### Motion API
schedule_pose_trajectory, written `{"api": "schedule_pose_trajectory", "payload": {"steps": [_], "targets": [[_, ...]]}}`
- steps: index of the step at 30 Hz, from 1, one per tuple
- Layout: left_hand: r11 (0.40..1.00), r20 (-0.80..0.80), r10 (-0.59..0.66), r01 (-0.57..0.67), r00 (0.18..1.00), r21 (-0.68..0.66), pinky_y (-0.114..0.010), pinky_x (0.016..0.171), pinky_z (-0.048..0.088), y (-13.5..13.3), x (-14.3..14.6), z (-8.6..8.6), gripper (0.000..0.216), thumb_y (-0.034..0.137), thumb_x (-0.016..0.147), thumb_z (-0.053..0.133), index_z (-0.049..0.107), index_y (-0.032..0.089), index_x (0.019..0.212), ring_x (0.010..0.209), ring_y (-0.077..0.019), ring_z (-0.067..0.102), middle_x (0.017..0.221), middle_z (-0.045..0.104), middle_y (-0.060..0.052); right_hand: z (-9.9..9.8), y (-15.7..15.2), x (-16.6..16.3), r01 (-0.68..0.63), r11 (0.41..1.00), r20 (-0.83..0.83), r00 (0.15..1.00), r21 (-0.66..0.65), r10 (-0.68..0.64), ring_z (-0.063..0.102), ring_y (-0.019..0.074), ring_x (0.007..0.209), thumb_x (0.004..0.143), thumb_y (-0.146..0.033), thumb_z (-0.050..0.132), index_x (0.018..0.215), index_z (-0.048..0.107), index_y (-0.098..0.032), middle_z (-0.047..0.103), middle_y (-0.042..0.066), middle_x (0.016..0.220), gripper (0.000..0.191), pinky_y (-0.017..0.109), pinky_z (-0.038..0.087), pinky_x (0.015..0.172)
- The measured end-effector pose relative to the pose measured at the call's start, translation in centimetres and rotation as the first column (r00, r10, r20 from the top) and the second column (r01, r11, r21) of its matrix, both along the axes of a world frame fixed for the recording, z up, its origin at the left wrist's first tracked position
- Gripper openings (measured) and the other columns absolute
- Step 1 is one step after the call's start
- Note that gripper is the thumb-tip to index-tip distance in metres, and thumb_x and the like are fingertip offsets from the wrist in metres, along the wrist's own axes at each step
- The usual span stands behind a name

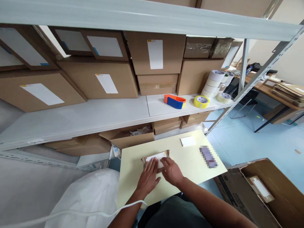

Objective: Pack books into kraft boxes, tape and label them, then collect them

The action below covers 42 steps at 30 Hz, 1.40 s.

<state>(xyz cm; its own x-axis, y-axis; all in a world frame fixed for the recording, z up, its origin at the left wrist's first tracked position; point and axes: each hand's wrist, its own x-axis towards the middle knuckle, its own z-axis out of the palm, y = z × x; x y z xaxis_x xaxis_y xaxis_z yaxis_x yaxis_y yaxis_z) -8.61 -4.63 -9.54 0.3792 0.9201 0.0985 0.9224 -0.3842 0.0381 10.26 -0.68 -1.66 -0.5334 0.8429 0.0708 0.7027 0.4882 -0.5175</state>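
Note:
A small brown cardboard parcel (159, 169) with crinkled tape at its ends lies on the pale yellow tabletop (133, 190). On its upper face is a white label (156, 156), partly covered by my hands. My left hand (148, 177) rests flat across the label's left part, fingers stretched out and thumb pointing right. Close beside it, my right hand (172, 171) has bent fingers against the parcel's right part; its thumb is mostly hidden. A flat white card (188, 141) lies farther back on the table, and a pixelated purple-grey item (209, 156) lies to the right.
Ahead, a metal shelf (114, 110) carries labelled cartons (102, 79), an orange-and-blue tape dispenser (175, 102), a yellow tape roll (201, 101) and stacked white rolls (212, 84). A large open carton (280, 186) on the right contains a labelled parcel (260, 189). A white cable (95, 213) crosses my left forearm.

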Motion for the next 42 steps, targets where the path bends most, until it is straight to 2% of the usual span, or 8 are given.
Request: {"api": "schedule_pose_trajectory", "payload": {"steps": [4,9,14,21,28,34,38,42], "targets": [[1.000,0.050,-0.004,0.003,0.999,0.021,-0.052,0.128,0.022,0.3,-0.4,-0.6,0.084,0.020,0.088,0.050,0.016,0.014,0.165,0.155,-0.0301,0.028,0.165,0.034,-0.016,-1.7,-1.3,-2.1,-0.234,0.972,0.045,0.971,0.004,0.234,0.026,0.0335,0.155,0.091,-0.027,0.054,0.158,0.036,-0.006,0.033,0.021,0.165,0.073,0.053,0.023,0.126],[1.000,0.056,0.012,-0.011,0.998,-0.016,-0.049,0.127,0.027,1.0,-0.7,-0.5,0.076,0.011,0.087,0.047,0.031,0.014,0.162,0.152,-0.0287,0.036,0.162,0.042,-0.015,-3.0,-1.0,-2.9,-0.269,0.963,0.080,0.960,-0.026,0.270,0.013,0.0334,0.159,0.090,-0.039,0.056,0.162,0.022,-0.002,0.015,0.022,0.170,0.088,0.053,0.015,0.128],[0.999,0.011,-0.003,0.003,1.000,-0.039,-0.049,0.127,0.026,1.4,-0.4,0.3,0.066,0.013,0.087,0.044,0.047,0.007,0.152,0.153,-0.0303,0.034,0.160,0.044,-0.018,-3.6,-0.1,-2.1,-0.136,0.989,0.142,0.980,-0.054,0.142,0.023,0.0338,0.156,0.092,-0.039,0.056,0.162,0.021,-0.002,0.022,0.022,0.168,0.086,0.052,0.021,0.127],[0.993,0.039,0.113,-0.115,0.993,0.028,-0.059,0.125,0.023,-0.2,-1.4,0.4,0.072,0.031,0.089,0.045,0.037,0.004,0.156,0.153,-0.0369,0.033,0.160,0.042,-0.025,-3.7,0.1,0.0,-0.061,0.998,0.288,0.956,0.020,0.053,0.021,0.0329,0.157,0.096,-0.029,0.051,0.156,0.035,0.001,0.028,0.024,0.166,0.069,0.054,0.015,0.129],[0.998,0.011,0.058,-0.058,0.998,0.031,-0.056,0.124,0.027,1.0,0.4,1.0,0.072,0.028,0.083,0.056,0.049,-0.006,0.145,0.150,-0.0411,0.036,0.156,0.043,-0.031,-4.0,0.4,-1.4,-0.227,0.972,0.288,0.936,0.060,0.201,0.022,0.0338,0.157,0.097,-0.030,0.051,0.161,0.028,-0.006,0.021,0.019,0.169,0.072,0.055,0.016,0.128],[0.997,-0.009,0.076,-0.076,0.997,0.004,-0.055,0.125,0.025,0.4,-1.4,1.6,0.067,0.023,0.088,0.049,0.045,0.000,0.151,0.151,-0.0365,0.036,0.161,0.040,-0.024,-4.5,1.4,0.1,-0.115,0.993,0.344,0.934,0.022,0.100,0.016,0.0324,0.158,0.097,-0.026,0.046,0.159,0.031,-0.002,0.020,0.019,0.169,0.068,0.059,0.010,0.128],[0.988,0.029,0.148,-0.149,0.989,0.027,-0.062,0.123,0.025,-1.1,-2.1,1.8,0.071,0.029,0.090,0.049,0.041,-0.004,0.152,0.153,-0.0407,0.030,0.161,0.036,-0.030,-4.4,0.5,1.5,-0.019,0.998,0.336,0.942,0.062,-0.003,0.008,0.0327,0.160,0.094,-0.024,0.050,0.161,0.026,-0.003,0.012,0.017,0.171,0.074,0.061,0.009,0.127],[0.996,0.050,0.084,-0.085,0.995,0.023,-0.059,0.124,0.024,-0.9,-1.5,2.0,0.075,0.033,0.088,0.054,0.040,-0.003,0.153,0.155,-0.0402,0.025,0.163,0.031,-0.029,-4.5,-1.2,0.2,-0.069,0.994,0.273,0.961,0.088,0.042,0.010,0.0348,0.159,0.095,-0.029,0.053,0.160,0.029,-0.004,0.016,0.019,0.170,0.074,0.060,0.010,0.127]]}}
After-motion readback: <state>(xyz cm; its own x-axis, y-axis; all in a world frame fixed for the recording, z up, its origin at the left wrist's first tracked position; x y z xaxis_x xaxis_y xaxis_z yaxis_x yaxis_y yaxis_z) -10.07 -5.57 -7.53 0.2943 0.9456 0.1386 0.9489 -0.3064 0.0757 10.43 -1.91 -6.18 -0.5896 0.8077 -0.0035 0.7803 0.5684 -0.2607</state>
